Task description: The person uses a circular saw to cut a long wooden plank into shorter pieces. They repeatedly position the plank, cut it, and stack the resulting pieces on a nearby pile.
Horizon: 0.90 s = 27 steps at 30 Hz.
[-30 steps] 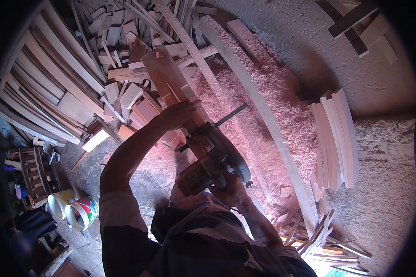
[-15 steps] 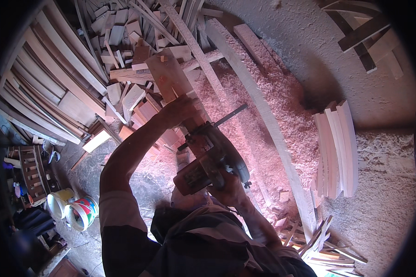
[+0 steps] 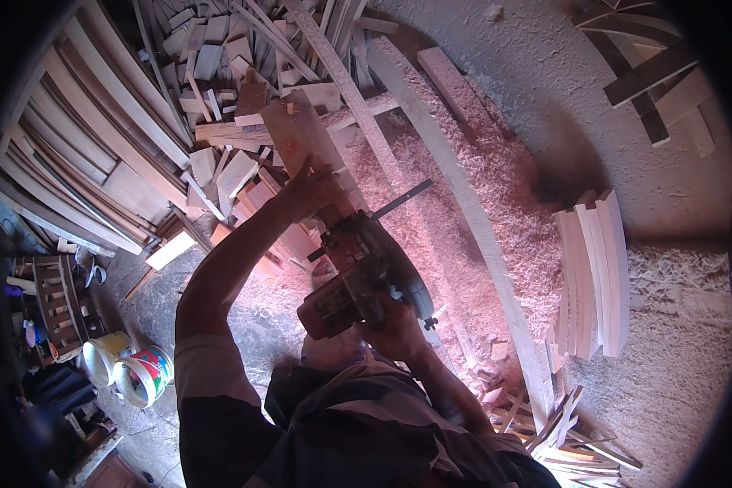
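I have my left hand [image 3: 313, 187] on a long wooden board [image 3: 289, 134], its fingers gripping the board just beyond a power saw [image 3: 364, 252]. The saw is dark, with a dull reddish motor housing and a metal guide bar sticking out to the upper right. It rests on the board, tilted along it. My right hand [image 3: 390, 329] is wrapped round the saw's rear handle, low in the middle of the view, with the fingertips partly hidden. The blade's cut cannot be made out.
Curved wooden strips [image 3: 98, 106] lean at the left; offcuts [image 3: 211, 53] pile behind. A long curved plank [image 3: 472, 203] crosses pinkish shavings [image 3: 512, 179]. Stacked curved pieces [image 3: 594, 276] stand right, dark-and-light battens [image 3: 647, 81] upper right. Two buckets [image 3: 142, 374] stand lower left.
The saw and my right hand have shifted slightly toward the lower left. My left hand has moved a little on the board, its fingers now higher up. The surroundings look shifted slightly downward at right.
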Each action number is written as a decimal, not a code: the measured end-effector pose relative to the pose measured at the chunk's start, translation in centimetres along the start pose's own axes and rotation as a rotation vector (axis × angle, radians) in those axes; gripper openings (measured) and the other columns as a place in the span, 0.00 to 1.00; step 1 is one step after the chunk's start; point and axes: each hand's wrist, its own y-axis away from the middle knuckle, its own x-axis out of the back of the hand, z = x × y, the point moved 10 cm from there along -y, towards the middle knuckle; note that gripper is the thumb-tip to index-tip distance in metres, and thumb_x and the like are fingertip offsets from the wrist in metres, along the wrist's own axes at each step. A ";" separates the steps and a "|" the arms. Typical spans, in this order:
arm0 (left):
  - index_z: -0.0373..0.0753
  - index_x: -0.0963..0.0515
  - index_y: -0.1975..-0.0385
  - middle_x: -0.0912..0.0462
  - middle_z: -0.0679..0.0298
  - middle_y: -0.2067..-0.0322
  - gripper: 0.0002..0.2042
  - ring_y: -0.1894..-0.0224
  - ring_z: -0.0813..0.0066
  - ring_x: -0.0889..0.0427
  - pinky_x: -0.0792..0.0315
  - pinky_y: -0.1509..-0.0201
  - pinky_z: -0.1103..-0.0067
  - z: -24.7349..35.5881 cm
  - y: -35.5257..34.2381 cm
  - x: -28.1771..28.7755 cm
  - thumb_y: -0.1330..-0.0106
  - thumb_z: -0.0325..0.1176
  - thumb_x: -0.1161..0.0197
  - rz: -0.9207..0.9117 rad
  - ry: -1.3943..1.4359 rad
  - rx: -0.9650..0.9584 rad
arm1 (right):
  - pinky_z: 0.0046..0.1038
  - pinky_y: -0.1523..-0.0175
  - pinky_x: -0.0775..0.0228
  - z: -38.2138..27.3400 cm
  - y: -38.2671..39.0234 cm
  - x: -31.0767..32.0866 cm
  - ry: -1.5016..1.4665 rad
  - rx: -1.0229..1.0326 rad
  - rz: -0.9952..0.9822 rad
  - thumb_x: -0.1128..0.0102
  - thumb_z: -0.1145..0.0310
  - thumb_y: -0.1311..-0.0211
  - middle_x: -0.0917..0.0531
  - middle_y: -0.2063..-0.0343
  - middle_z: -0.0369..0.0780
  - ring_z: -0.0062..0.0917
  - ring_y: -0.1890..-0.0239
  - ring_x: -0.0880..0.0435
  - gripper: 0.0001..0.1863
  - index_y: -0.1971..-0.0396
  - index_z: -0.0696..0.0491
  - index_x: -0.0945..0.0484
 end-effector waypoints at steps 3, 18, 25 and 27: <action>0.46 0.26 0.42 0.33 0.60 0.32 0.33 0.32 0.57 0.31 0.42 0.24 0.57 -0.5 -0.1 0.6 0.53 0.30 0.26 0.008 0.106 -0.049 | 0.42 0.56 0.20 -1.0 -1.0 0.4 -0.035 0.056 0.052 0.28 0.63 0.48 0.14 0.63 0.54 0.48 0.59 0.12 0.29 0.46 0.55 0.23; 0.34 0.31 0.35 0.27 0.49 0.36 0.29 0.35 0.57 0.25 0.28 0.34 0.66 -5.6 12.2 5.4 0.35 0.34 0.32 0.418 0.638 0.941 | 0.40 0.53 0.20 -3.1 -6.0 -0.3 0.036 0.013 0.026 0.24 0.60 0.51 0.13 0.60 0.52 0.46 0.55 0.12 0.33 0.43 0.53 0.24; 0.38 0.26 0.46 0.19 0.62 0.59 0.23 0.63 0.78 0.18 0.22 0.66 0.79 11.5 19.9 3.0 0.21 0.54 0.52 0.641 1.657 1.459 | 0.39 0.53 0.20 -4.4 -8.2 -0.2 -0.030 0.058 0.045 0.23 0.61 0.51 0.13 0.61 0.51 0.44 0.57 0.12 0.31 0.46 0.54 0.23; 0.39 0.29 0.44 0.20 0.61 0.55 0.23 0.60 0.78 0.17 0.22 0.67 0.82 13.7 18.0 1.9 0.21 0.54 0.52 0.747 1.926 1.476 | 0.39 0.54 0.21 -4.8 -8.8 -0.3 -0.037 0.051 0.054 0.23 0.61 0.51 0.13 0.61 0.50 0.43 0.58 0.12 0.30 0.47 0.55 0.22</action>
